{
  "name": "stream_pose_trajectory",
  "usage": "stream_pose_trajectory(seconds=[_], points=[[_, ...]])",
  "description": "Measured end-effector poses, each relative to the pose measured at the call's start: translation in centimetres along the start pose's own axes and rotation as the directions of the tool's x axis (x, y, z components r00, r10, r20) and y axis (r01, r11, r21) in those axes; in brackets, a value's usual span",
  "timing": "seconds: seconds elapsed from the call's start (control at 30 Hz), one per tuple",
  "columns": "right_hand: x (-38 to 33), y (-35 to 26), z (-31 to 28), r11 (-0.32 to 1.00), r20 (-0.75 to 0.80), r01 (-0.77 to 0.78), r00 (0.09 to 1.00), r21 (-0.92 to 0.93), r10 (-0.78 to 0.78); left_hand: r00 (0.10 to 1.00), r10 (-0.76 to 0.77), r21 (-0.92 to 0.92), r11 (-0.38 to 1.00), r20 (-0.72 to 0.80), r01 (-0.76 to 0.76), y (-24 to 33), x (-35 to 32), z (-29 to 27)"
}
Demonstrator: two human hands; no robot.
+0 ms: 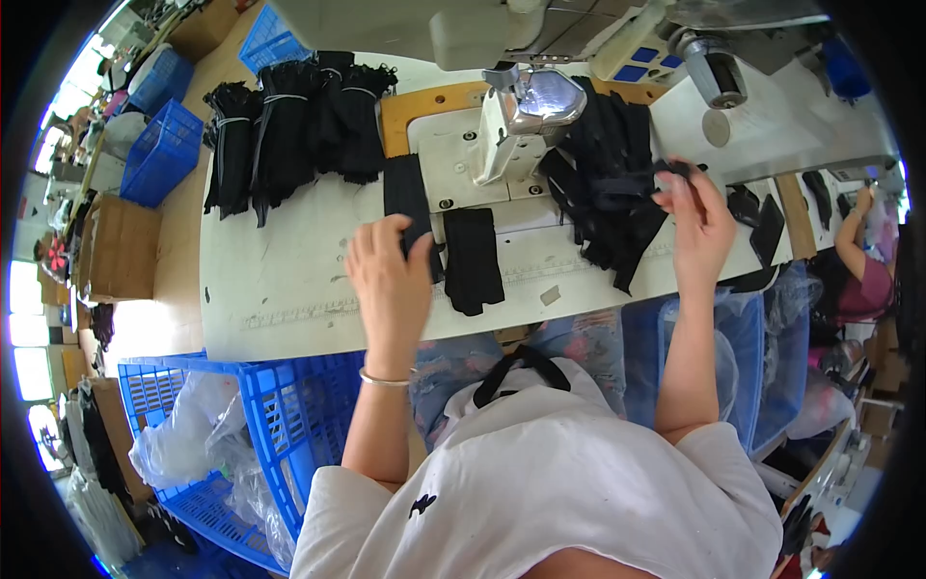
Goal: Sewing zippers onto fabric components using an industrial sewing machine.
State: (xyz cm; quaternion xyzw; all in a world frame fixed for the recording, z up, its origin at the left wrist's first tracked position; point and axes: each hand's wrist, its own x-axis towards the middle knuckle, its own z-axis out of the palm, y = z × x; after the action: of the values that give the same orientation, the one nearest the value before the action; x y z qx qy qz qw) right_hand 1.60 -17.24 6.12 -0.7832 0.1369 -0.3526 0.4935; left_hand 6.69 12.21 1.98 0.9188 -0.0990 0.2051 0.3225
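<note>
I see white worktop (289, 280), sewing machine (521, 106) at back. Left hand (391, 270) pinches black fabric strip (405, 193) on worktop; right hand (699, 222) grips black fabric pile (608, 174). Blue crate (299, 415) on floor, lower left.

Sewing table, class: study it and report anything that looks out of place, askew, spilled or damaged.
Nothing looks spilled or damaged. The black pieces by the right hand lie in a loose, tangled heap, unlike the tied bundles at the table's far left. The left hand rests on a flat black piece.
</note>
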Motion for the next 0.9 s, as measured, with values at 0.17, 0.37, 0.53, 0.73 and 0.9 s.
stream_pose_trajectory(seconds=[0.17, 0.37, 0.53, 0.73, 0.9], points=[[0.1, -0.8, 0.9, 0.961, 0.289, -0.144, 0.955, 0.236, 0.072, 0.919, 0.365, -0.585, 0.782, 0.149, -0.215, 10.7, -0.6, 3.3], [0.4, -1.6, -0.9, 0.974, -0.01, 0.017, 1.0, 0.226, -0.015, 0.81, 0.511, -0.626, 0.74, 0.287, -0.245, 11.4, -0.7, 11.1], [0.4, -3.3, -2.3, 0.904, 0.0, -0.087, 0.995, 0.419, 0.096, 0.866, 0.492, -0.487, 0.78, 0.089, -0.393, 11.3, -0.7, 9.3], [-8.2, -3.2, 1.3, 0.955, 0.568, -0.258, 0.812, 0.147, 0.132, 0.917, 0.116, -0.748, 0.621, 0.381, 0.232, 7.8, -2.9, 4.3], [-10.8, -3.9, 2.2, 0.98, 0.712, -0.089, 0.7, 0.176, -0.064, 0.898, -0.226, -0.73, 0.524, 0.378, 0.44, 4.6, -2.1, 1.2]])
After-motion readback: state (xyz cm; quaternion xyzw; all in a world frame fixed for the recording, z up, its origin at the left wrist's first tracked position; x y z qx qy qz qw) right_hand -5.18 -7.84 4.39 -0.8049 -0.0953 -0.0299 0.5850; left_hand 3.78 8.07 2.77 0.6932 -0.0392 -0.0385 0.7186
